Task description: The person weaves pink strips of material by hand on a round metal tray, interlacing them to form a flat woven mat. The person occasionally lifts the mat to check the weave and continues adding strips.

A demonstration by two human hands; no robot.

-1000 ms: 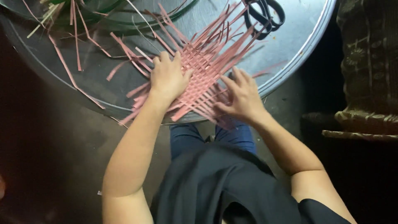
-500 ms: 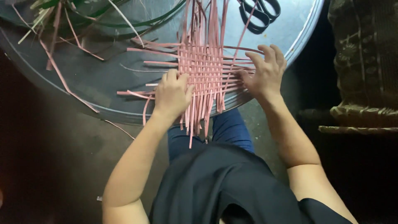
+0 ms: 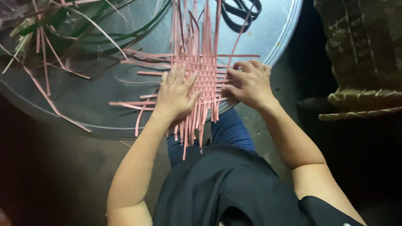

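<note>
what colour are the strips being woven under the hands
Pink: the woven strips form a checkered lattice, clearest in the head view.

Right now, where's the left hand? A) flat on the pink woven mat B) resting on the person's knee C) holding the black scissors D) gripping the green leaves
A: the left hand lies palm down, fingers spread, on the pink woven mat, while the black scissors sit untouched at the far edge of the round metal tray.
</note>
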